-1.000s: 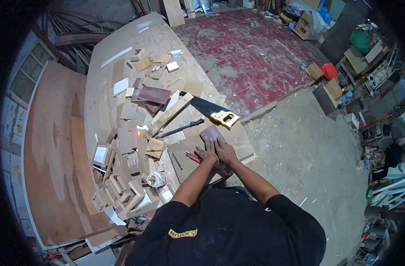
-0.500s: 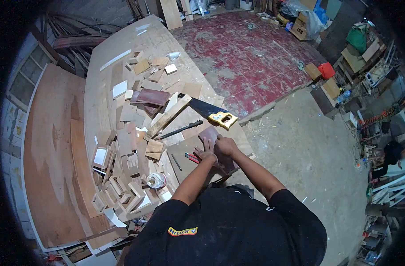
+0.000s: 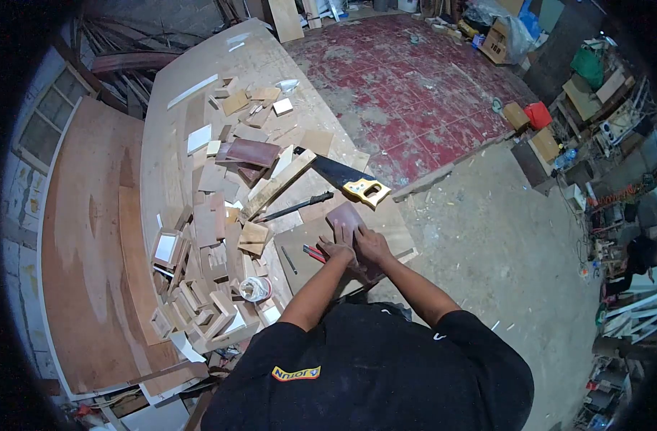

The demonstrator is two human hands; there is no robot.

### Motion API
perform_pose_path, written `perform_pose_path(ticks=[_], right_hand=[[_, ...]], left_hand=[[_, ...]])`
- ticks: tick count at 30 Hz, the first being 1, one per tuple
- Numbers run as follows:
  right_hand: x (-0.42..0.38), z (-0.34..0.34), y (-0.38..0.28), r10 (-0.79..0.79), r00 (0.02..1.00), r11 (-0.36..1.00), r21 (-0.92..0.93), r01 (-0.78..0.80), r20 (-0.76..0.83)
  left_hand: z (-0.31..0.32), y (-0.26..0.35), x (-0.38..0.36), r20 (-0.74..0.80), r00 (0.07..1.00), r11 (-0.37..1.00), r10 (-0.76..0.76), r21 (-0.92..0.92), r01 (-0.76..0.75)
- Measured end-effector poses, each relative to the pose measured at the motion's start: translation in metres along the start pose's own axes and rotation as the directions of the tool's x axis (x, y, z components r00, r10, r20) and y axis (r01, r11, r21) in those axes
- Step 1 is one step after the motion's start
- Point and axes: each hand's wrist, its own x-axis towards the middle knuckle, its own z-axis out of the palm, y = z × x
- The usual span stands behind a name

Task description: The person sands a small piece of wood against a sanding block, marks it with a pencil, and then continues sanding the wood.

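Observation:
A reddish-brown flat board point(image 3: 344, 215) lies on a thin wooden sheet at the near end of the workbench. My left hand point(image 3: 338, 251) rests flat on it, fingers spread. Close beside, my right hand point(image 3: 374, 246) is closed against the board's right side; anything in its fingers is hidden. A red utility knife point(image 3: 314, 253) lies just left of my left hand, partly covered by it. Farther left is a dark pencil-like stick point(image 3: 290, 260). Beyond the board sits a handsaw with a yellow handle point(image 3: 366, 192), near a long black tool point(image 3: 297, 207).
Wood offcuts and small wooden frames point(image 3: 199, 309) crowd the left of the workbench point(image 3: 253, 54). A clear jar point(image 3: 255, 289) stands among them. A wooden batten point(image 3: 279, 184) touches the saw blade. Concrete floor point(image 3: 479, 237) lies to the right; a person point(image 3: 639, 255) is at the far right.
My right hand has slid toward me along the board, and its fingers now sit nearer my left hand. The left hand stays on the board. The whole view has shifted slightly.

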Motion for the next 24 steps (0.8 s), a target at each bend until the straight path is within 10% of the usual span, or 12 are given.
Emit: perform_pose_path(ticks=[10, 16, 24], right_hand=[[0.023, -0.056, -0.005, 0.042, 0.806, 0.987, -0.151, 0.060, 0.590], [0.050, -0.020, 0.002, -0.020, 0.995, 0.995, -0.098, 0.029, 0.094], [-0.005, -0.010, -0.004, 0.060, 0.986, 0.998, -0.021, -0.057, 0.153]], left_hand=[[-0.023, -0.002, -0.029, 0.062, 0.998, 0.998, -0.009, -0.060, 0.012], [-0.018, 0.000, -0.022, 0.060, 0.997, 0.997, -0.047, -0.060, 0.051], [-0.010, 0.000, -0.009, 0.028, 0.999, 0.997, -0.024, -0.069, 0.026]])
